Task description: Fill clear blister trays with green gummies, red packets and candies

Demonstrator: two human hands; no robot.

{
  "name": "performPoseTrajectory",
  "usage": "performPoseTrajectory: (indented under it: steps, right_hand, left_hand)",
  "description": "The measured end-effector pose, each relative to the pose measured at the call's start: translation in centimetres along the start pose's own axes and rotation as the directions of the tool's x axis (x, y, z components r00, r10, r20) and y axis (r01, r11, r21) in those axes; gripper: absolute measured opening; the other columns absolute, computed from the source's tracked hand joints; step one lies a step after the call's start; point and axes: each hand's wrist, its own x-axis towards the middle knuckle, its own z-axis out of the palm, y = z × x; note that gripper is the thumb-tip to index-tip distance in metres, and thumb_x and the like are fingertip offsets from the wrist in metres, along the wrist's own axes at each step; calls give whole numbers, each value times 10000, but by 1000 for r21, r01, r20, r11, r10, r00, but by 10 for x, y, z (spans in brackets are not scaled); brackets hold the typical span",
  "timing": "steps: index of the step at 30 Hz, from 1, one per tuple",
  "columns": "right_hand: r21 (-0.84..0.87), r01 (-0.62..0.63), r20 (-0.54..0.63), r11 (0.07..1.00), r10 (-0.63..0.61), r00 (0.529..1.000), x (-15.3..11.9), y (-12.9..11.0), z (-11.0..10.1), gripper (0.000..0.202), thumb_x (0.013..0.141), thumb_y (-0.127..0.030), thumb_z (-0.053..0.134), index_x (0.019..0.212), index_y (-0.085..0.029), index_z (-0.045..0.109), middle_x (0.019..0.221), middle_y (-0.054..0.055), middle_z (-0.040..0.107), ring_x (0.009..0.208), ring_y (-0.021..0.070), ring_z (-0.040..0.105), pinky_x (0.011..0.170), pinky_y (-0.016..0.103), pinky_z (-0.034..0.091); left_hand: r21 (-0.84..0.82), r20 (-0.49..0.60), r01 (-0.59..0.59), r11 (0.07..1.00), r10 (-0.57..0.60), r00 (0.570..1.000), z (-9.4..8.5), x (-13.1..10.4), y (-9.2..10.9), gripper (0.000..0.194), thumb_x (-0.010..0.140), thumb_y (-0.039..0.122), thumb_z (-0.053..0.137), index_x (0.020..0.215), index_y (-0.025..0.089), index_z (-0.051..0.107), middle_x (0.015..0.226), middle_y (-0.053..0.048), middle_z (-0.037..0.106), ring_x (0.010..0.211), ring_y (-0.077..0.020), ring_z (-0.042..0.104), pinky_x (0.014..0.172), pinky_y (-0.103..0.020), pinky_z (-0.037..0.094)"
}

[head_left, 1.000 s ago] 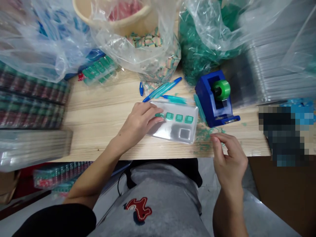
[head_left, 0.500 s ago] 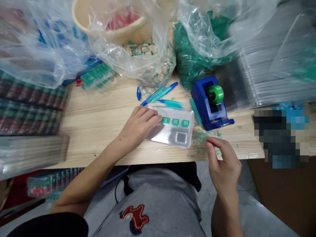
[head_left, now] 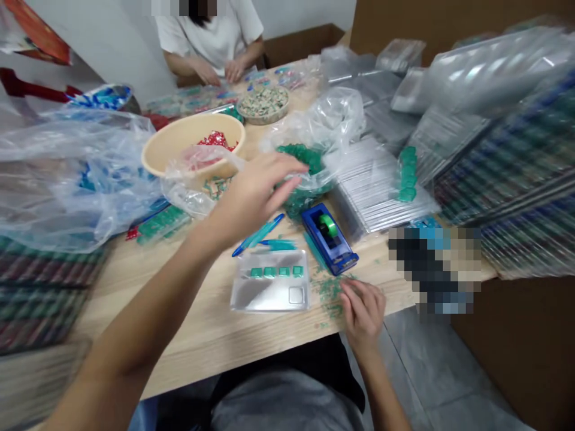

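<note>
My left hand [head_left: 265, 182] reaches over the clear bag of green pieces [head_left: 299, 157], its fingers stretched out and its thumb apart. Nothing shows between them. On the table below lies a shallow clear plastic tray [head_left: 265, 296] with a row of small green square pieces [head_left: 284, 271] and a square recess at lower right. My right hand [head_left: 365, 305] is low at the table's front, right of the tray and beside green scraps [head_left: 330, 296]. Its fingers are curled together near the thumb; whatever they may hold is hidden.
A blue tape dispenser [head_left: 330, 239] with green tape stands behind my right hand. Blue pens [head_left: 258, 234] lie behind the tray. Further back are a cream basin [head_left: 157, 143], stacked clear trays [head_left: 377, 191] and a round container of pieces [head_left: 263, 108]. Across the table sits a co-worker [head_left: 220, 36].
My left hand has left the tray and moved forward over the bag of green pieces. The right hand has shifted onto the scraps. The view has tilted up, bringing in the co-worker.
</note>
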Motion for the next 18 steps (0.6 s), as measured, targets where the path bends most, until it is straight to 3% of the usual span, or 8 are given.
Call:
performPoseTrajectory:
  steps: [2, 4, 6, 8, 12, 15, 18]
  right_hand:
    - [-24, -30, -18, 999, 29, 999, -2, 0, 1, 164, 915, -177, 589, 1058, -205, 665, 984, 93, 709, 924, 232, 652, 822, 401, 515]
    - [-47, -56, -30, 997, 54, 998, -4, 0, 2, 162, 917, -195, 591, 1068, -202, 650, 997, 96, 705, 913, 231, 666, 805, 401, 527]
    - [-67, -67, -38, 995, 65, 997, -5, 1, 2, 160, 913, -206, 604, 1067, -194, 643, 987, 100, 706, 898, 230, 676, 795, 399, 533]
    - [-78, -69, -45, 995, 65, 997, -5, 2, 2, 153, 903, -203, 621, 1053, -182, 642, 976, 107, 710, 890, 230, 681, 789, 393, 536]
    - [-73, -65, -66, 995, 61, 996, -6, 4, 4, 151, 882, -187, 647, 1033, -177, 641, 959, 106, 719, 880, 228, 688, 793, 385, 533]
    - [-69, -63, -71, 996, 58, 996, -6, 6, 7, 141, 872, -183, 654, 1013, -182, 649, 945, 96, 729, 865, 224, 699, 788, 382, 533]
    - [-68, -59, -71, 996, 54, 996, -7, 8, 8, 145, 864, -177, 655, 1009, -182, 659, 938, 90, 737, 847, 227, 711, 772, 387, 535]
  left_hand:
    - [69, 108, 35, 997, -42, 993, 23, 52, -20, 227, 943, 176, 501, 1035, 186, 707, 1059, -66, 704, 1052, -228, 640, 955, -368, 471]
    - [175, 279, 167, 970, -212, 937, 53, 90, -40, 214, 878, 93, 536, 921, 169, 731, 952, -61, 727, 946, -233, 669, 895, -364, 493]
    - [252, 401, 244, 936, -331, 854, 81, 110, -54, 164, 824, 93, 626, 945, 147, 723, 922, -56, 734, 910, -235, 669, 853, -352, 510]
    - [278, 446, 263, 924, -367, 816, 99, 115, -57, 200, 818, 122, 671, 1016, 107, 699, 987, -79, 731, 941, -234, 659, 858, -344, 516]
    - [242, 431, 255, 936, -339, 836, 105, 104, -50, 233, 937, 237, 586, 1110, 92, 646, 1199, -109, 646, 1092, -235, 621, 971, -406, 502]
    - [193, 440, 274, 942, -333, 834, 99, 102, -52, 297, 982, 337, 526, 1123, 99, 634, 1194, -75, 626, 1122, -256, 606, 968, -449, 506]
    - [117, 448, 342, 933, -357, 820, 95, 107, -56, 329, 1012, 317, 454, 1163, 77, 622, 1226, -77, 605, 1142, -274, 588, 960, -442, 500]
